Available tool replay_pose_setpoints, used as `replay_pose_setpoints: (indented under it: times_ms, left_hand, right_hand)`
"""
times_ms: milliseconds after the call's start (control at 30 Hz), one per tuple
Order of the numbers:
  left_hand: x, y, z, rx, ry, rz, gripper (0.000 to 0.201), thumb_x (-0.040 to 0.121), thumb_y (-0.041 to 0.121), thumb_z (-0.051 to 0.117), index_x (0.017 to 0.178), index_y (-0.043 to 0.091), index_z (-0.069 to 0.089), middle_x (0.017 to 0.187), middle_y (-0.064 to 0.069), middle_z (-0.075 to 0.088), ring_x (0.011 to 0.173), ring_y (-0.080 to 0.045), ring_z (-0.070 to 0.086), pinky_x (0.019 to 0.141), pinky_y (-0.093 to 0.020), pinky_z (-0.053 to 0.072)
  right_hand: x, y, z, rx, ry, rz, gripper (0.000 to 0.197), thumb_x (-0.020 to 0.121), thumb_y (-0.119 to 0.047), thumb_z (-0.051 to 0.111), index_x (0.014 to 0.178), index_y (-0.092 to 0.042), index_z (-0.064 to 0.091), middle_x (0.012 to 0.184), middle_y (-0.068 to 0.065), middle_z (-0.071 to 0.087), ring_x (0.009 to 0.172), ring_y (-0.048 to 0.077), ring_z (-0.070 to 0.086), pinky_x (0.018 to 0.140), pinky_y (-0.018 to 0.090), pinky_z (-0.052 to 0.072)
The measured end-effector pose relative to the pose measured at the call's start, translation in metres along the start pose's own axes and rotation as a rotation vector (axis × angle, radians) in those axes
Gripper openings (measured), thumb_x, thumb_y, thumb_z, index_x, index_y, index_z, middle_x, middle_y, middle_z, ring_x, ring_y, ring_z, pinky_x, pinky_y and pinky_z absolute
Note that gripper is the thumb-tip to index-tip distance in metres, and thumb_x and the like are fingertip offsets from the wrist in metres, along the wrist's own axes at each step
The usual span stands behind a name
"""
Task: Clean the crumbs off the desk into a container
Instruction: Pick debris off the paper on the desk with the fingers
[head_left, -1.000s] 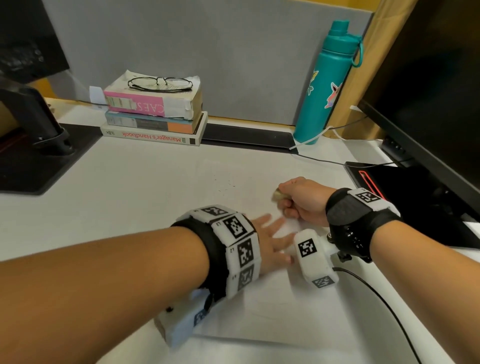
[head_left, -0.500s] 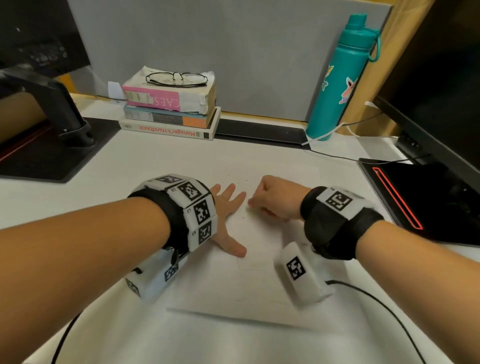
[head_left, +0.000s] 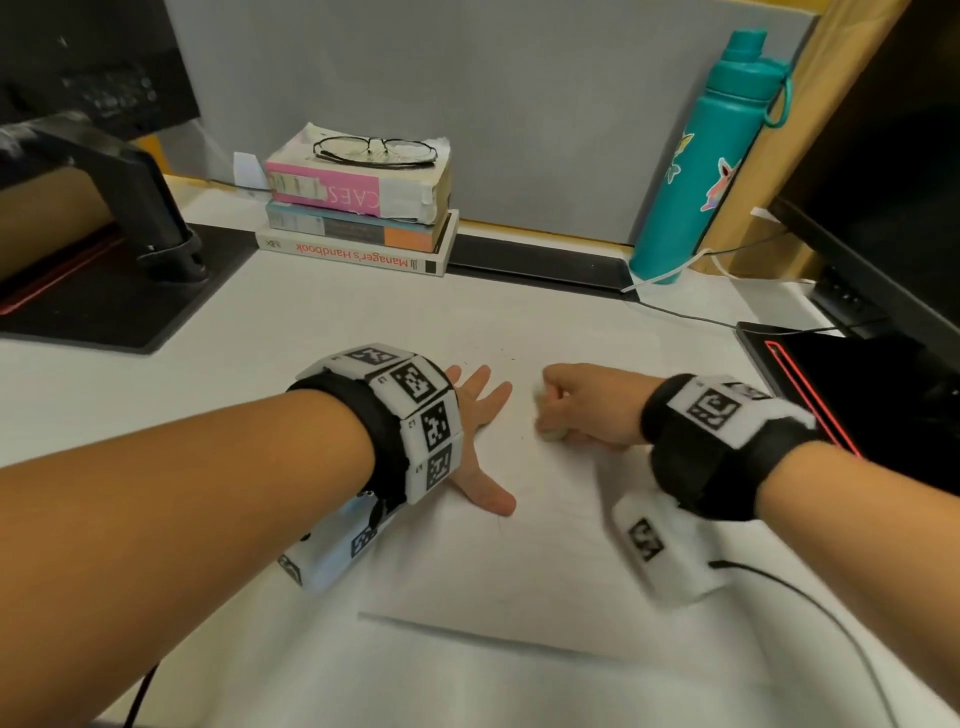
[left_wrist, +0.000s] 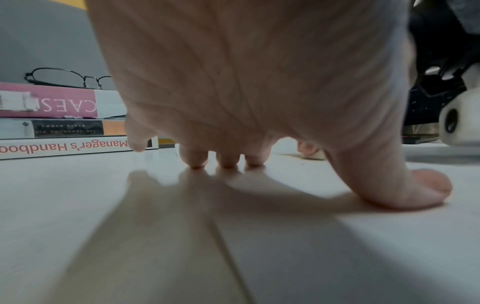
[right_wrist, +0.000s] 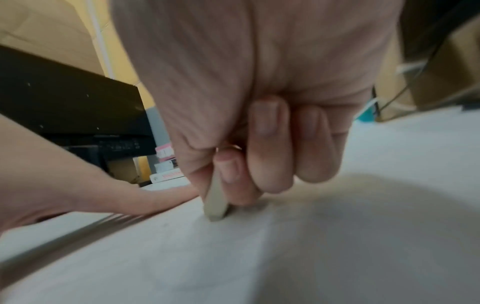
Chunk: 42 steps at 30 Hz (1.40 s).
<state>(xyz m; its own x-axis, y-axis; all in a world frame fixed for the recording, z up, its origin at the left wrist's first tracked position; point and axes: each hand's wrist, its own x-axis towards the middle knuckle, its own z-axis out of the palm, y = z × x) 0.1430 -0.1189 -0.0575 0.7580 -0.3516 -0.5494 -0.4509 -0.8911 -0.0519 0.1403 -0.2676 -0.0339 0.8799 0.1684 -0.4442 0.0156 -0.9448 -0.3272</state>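
Note:
A white paper sheet (head_left: 519, 571) lies on the white desk (head_left: 311, 338). My left hand (head_left: 480, 410) rests flat on it, fingers straight and spread, fingertips (left_wrist: 226, 162) and thumb touching the paper. Just to its right, my right hand (head_left: 582, 405) is curled round a pale eraser (right_wrist: 215, 205) and presses its end onto the sheet. A bit of the eraser (head_left: 548, 434) shows under the fist in the head view. A few tiny dark specks (head_left: 511, 358) lie on the desk just beyond the hands. No container is in view.
A stack of books (head_left: 358, 228) with glasses (head_left: 374, 150) on top stands at the back, a teal bottle (head_left: 711, 156) at the back right. A monitor stand (head_left: 156, 223) is at the left, a black monitor (head_left: 883, 182) and a black pad (head_left: 810, 384) at the right.
My left hand has slid further up the sheet and stays flat. The right fist with the eraser has shifted a little across the paper, still pressing on it.

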Motion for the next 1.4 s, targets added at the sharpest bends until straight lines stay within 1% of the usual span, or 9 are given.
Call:
replay_pose_setpoints:
  times_ms: [233,367,633,733,900,1033,1133,1333,1400]
  left_hand:
    - [0.002,0.001,0.001,0.015,-0.004,-0.004,0.118,0.07,0.078,0.052,0.147,0.03,-0.023,0.157,0.002,-0.024,0.147,-0.026,-0.013,0.113,-0.055,-0.005]
    - [0.0,-0.001,0.002,0.001,0.009,0.013,0.117,0.07,0.078,0.051,0.147,0.03,-0.022,0.157,0.002,-0.024,0.147,-0.026,-0.013,0.113,-0.055,-0.005]
    - [0.003,-0.001,0.002,0.01,0.013,0.008,0.117,0.069,0.08,0.051,0.147,0.031,-0.022,0.157,0.004,-0.024,0.147,-0.025,-0.014,0.113,-0.054,-0.005]
    - [0.002,0.0,0.001,-0.003,-0.007,0.012,0.118,0.069,0.079,0.052,0.146,0.031,-0.023,0.156,0.003,-0.025,0.146,-0.027,-0.014,0.113,-0.056,-0.004]
    - [0.003,0.007,-0.003,0.051,-0.043,-0.007,0.119,0.072,0.074,0.055,0.146,0.024,-0.025,0.155,-0.004,-0.028,0.146,-0.03,-0.013,0.114,-0.054,-0.002]
    - [-0.001,0.046,-0.009,-0.003,0.085,0.126,0.104,0.085,0.043,0.063,0.151,0.015,-0.012,0.158,-0.01,-0.016,0.147,-0.028,-0.008,0.115,-0.046,0.001]
    - [-0.007,0.079,0.0,-0.003,0.07,0.321,0.094,0.089,0.054,0.052,0.151,0.021,-0.011,0.159,-0.003,-0.018,0.147,-0.023,-0.009,0.115,-0.044,-0.003]
    - [0.023,0.048,0.003,-0.029,0.157,-0.074,0.087,0.089,0.068,0.025,0.15,0.018,-0.012,0.158,-0.003,-0.019,0.146,-0.026,-0.013,0.116,-0.048,-0.006]
    - [0.013,0.063,-0.002,0.014,0.153,0.106,0.081,0.093,0.064,0.023,0.15,0.02,-0.012,0.158,-0.002,-0.02,0.147,-0.023,-0.014,0.115,-0.046,-0.008]
  right_hand:
    - [0.011,-0.013,0.007,0.035,0.032,-0.004,0.022,0.092,-0.018,0.05,0.072,-0.018,0.042,0.068,-0.005,0.046,0.056,0.009,0.039,0.049,0.019,0.032]
    - [-0.003,0.008,-0.003,-0.028,-0.002,0.07,0.027,0.092,-0.016,0.05,0.068,-0.018,0.038,0.064,-0.005,0.047,0.051,0.008,0.04,0.038,0.015,0.034]
    - [0.013,-0.002,0.006,0.057,0.051,0.028,0.027,0.091,-0.019,0.052,0.068,-0.019,0.039,0.071,-0.005,0.048,0.064,0.011,0.043,0.056,0.021,0.034]
    - [0.005,0.013,-0.007,0.04,0.016,0.144,0.027,0.092,-0.016,0.052,0.068,-0.017,0.042,0.067,-0.004,0.049,0.057,0.01,0.043,0.045,0.018,0.037]
    - [0.009,0.039,-0.007,0.524,0.156,0.125,0.038,0.094,-0.012,0.044,0.057,-0.008,0.046,0.046,0.005,0.042,0.038,0.019,0.043,0.048,0.026,0.032]
    - [0.013,0.053,-0.002,0.801,0.196,0.108,0.037,0.097,-0.013,0.038,0.061,-0.008,0.044,0.054,0.008,0.036,0.043,0.019,0.034,0.05,0.028,0.024]
    - [0.017,0.054,0.0,0.841,0.191,0.106,0.035,0.098,-0.013,0.038,0.064,-0.008,0.043,0.054,0.008,0.036,0.041,0.017,0.029,0.047,0.028,0.022]
    - [0.018,0.059,-0.002,0.845,0.169,0.107,0.039,0.098,-0.015,0.036,0.06,-0.009,0.043,0.054,0.006,0.036,0.035,0.014,0.03,0.037,0.017,0.024]
    - [0.018,0.061,-0.002,0.875,0.18,0.086,0.039,0.098,-0.012,0.036,0.059,-0.01,0.041,0.054,0.006,0.036,0.033,0.012,0.031,0.036,0.018,0.024]
